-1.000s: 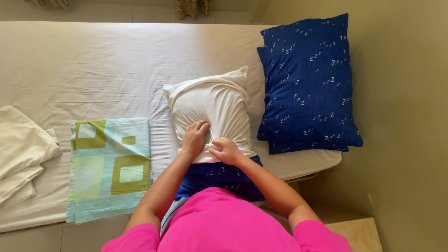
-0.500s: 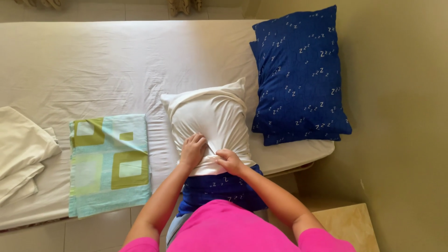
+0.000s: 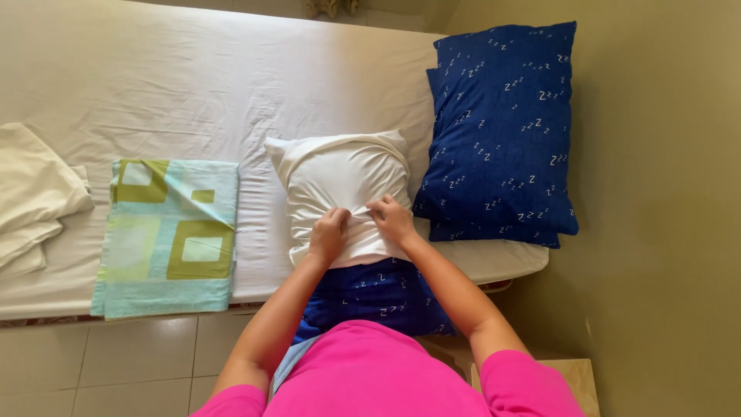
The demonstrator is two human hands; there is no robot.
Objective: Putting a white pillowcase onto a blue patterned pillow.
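Observation:
A blue pillow (image 3: pixel 370 297) with small white marks lies across the bed's near edge, its far part inside a white pillowcase (image 3: pixel 343 174). My left hand (image 3: pixel 330 234) is closed on the bunched white cloth at the case's near hem. Beside it my right hand (image 3: pixel 391 218) pinches the same cloth, which gathers in folds between the two hands. The near end of the blue pillow sticks out of the case toward my body.
A second blue pillow (image 3: pixel 502 131) lies on the bed by the right wall. A folded green and pale-blue patterned cloth (image 3: pixel 170 235) rests to the left, and folded cream linen (image 3: pixel 31 197) at the far left edge. The white bed sheet (image 3: pixel 193 85) covers the mattress.
Both hands have moved up the pillow and drawn the white case further along it. The camera view has shifted slightly.

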